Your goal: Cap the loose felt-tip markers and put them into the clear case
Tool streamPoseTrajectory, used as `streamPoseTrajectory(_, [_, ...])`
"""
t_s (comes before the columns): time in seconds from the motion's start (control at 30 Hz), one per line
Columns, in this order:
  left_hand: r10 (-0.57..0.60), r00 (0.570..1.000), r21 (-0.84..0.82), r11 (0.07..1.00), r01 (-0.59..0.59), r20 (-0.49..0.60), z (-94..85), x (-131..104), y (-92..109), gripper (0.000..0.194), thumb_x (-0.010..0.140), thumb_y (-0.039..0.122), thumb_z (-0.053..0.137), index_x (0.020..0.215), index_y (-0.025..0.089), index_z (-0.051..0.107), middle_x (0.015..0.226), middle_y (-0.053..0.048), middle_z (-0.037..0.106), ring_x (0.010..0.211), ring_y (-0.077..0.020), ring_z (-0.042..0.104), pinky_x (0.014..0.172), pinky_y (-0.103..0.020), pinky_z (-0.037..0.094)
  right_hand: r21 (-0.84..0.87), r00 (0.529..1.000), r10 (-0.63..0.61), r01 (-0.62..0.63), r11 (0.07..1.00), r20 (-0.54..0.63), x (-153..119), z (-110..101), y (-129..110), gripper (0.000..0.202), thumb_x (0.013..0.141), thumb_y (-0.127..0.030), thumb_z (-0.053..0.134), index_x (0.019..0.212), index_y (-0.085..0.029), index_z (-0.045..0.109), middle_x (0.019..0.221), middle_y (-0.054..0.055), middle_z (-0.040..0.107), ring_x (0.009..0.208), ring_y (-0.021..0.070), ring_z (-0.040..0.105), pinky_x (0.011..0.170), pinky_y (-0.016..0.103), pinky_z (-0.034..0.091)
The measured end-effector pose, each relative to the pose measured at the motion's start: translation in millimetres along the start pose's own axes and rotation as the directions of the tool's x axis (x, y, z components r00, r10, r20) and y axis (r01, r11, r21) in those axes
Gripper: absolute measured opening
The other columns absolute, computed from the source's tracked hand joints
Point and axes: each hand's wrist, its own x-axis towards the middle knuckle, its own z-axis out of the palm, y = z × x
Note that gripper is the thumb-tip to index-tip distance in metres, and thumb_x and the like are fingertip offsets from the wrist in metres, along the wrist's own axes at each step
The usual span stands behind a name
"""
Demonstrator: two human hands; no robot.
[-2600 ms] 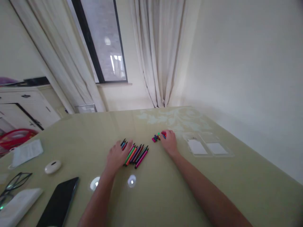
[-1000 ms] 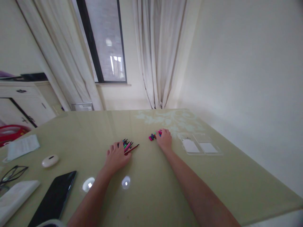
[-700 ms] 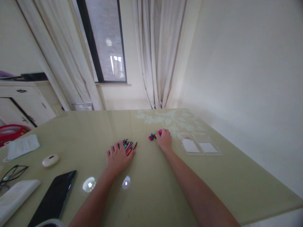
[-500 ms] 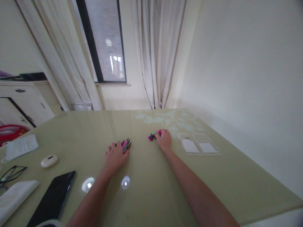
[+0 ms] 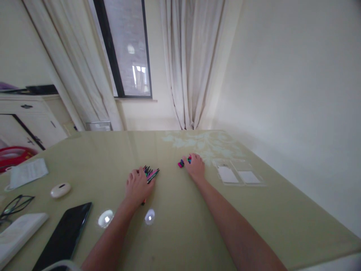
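My left hand [image 5: 138, 183] curls over a bundle of uncapped felt-tip pens [image 5: 152, 175] on the table. Their dark tips point away from me, and one pen lies slantwise across the others. An orange pen end shows below the palm near the wrist. Farther off and to the right, my right hand [image 5: 195, 165] bends its fingers round a small heap of coloured pen caps [image 5: 181, 163]. Pink, blue and green ones stick out on its left side; the hand hides the rest.
On the left lie a black phone [image 5: 63, 235], a long white object [image 5: 21, 235], glasses [image 5: 17, 207], a white rounded case [image 5: 60, 190] and a face mask [image 5: 28, 173]. Clear plastic sleeves with white cards [image 5: 238, 176] lie on the right.
The pens under my left hand have shifted and fanned out, and an orange end has come into view below the palm. My right fingers have drawn slightly inward over the caps.
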Motion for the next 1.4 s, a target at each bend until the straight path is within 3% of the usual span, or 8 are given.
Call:
streamPoseTrajectory(0.2, [-0.022,1.0,-0.007,1.0,0.022,-0.009,2.8,-6,5,0.086,0.09,0.066,0.047,0.15,0.004,0.04,0.135,-0.028,0.054,0.127,-0.0446,0.051,0.098,-0.055,0.043,-0.1,0.975,-0.193,0.204,0.974,0.115,-6,2,-5,0.061,0.089,-0.069,0.061,0.132,-0.024,0.065,0.139,0.017,0.06,0.127,0.0353,0.053,0.104,0.048,0.038])
streamPoseTrajectory(0.47, [-0.012,0.998,-0.003,1.0,0.012,-0.061,2.6,-18,12,0.099,0.087,0.073,0.047,0.155,0.001,0.033,0.148,-0.032,0.046,0.132,-0.0468,0.046,0.101,-0.058,0.039,-0.091,0.918,-0.357,0.376,0.922,0.171,-6,5,-6,0.032,0.097,-0.049,0.059,0.116,-0.024,0.067,0.121,0.012,0.062,0.114,0.0288,0.054,0.097,0.04,0.04])
streamPoseTrajectory(0.67, [0.131,0.979,0.005,0.991,-0.131,-0.156,4.8,-20,10,0.078,0.092,0.061,0.052,0.152,0.013,0.044,0.158,-0.023,0.043,0.141,-0.0419,0.039,0.113,-0.06,0.027,-0.066,0.9,-0.397,0.414,0.908,0.181,-5,5,-6,0.023,0.1,-0.039,0.057,0.112,-0.022,0.066,0.113,0.01,0.061,0.108,0.0252,0.053,0.096,0.036,0.041])
streamPoseTrajectory(0.9, [0.447,0.877,-0.067,0.883,-0.464,-0.175,3.9,-21,16,0.044,0.1,0.036,0.047,0.142,0.027,0.059,0.145,-0.008,0.062,0.136,-0.0295,0.051,0.124,-0.053,0.013,-0.08,0.877,-0.433,0.456,0.886,0.206,-8,-1,-9,0.018,0.102,-0.03,0.052,0.111,-0.023,0.065,0.111,0.009,0.063,0.105,0.0228,0.056,0.091,0.032,0.044])
streamPoseTrajectory(1.17, [0.22,0.952,-0.146,0.956,-0.253,-0.213,-19.8,-10,6,0.036,0.101,0.043,0.043,0.115,0.025,0.071,0.119,-0.01,0.073,0.115,-0.0302,0.062,0.105,-0.049,0.038,-0.112,0.902,-0.389,0.413,0.904,0.187,-9,1,-10,0.019,0.102,-0.036,0.051,0.108,-0.024,0.065,0.109,0.01,0.065,0.104,0.0251,0.059,0.082,0.033,0.047])
streamPoseTrajectory(1.23, [0.255,0.948,-0.182,0.94,-0.29,-0.192,-28.9,-9,0,0.036,0.101,0.045,0.043,0.112,0.025,0.072,0.117,-0.008,0.074,0.111,-0.0284,0.065,0.1,-0.046,0.041,-0.108,0.907,-0.382,0.404,0.909,0.174,-9,1,-10,0.021,0.102,-0.039,0.052,0.108,-0.024,0.065,0.11,0.011,0.065,0.105,0.0256,0.059,0.081,0.033,0.047])
streamPoseTrajectory(1.3, [0.412,0.898,-0.182,0.882,-0.435,-0.155,-32.1,-15,-5,0.04,0.1,0.052,0.047,0.121,0.027,0.07,0.125,-0.008,0.072,0.116,-0.0284,0.064,0.102,-0.045,0.041,-0.104,0.906,-0.388,0.408,0.907,0.169,-9,1,-10,0.022,0.101,-0.042,0.054,0.108,-0.024,0.065,0.11,0.011,0.065,0.106,0.0258,0.059,0.081,0.033,0.047])
streamPoseTrajectory(1.4, [0.673,0.73,-0.116,0.72,-0.684,-0.119,-22.5,-31,-7,0.06,0.094,0.063,0.055,0.142,0.028,0.059,0.15,-0.01,0.058,0.135,-0.0329,0.052,0.114,-0.05,0.032,-0.096,0.898,-0.408,0.427,0.899,0.168,-9,1,-10,0.022,0.1,-0.042,0.055,0.107,-0.024,0.064,0.11,0.01,0.065,0.106,0.0257,0.058,0.082,0.033,0.047])
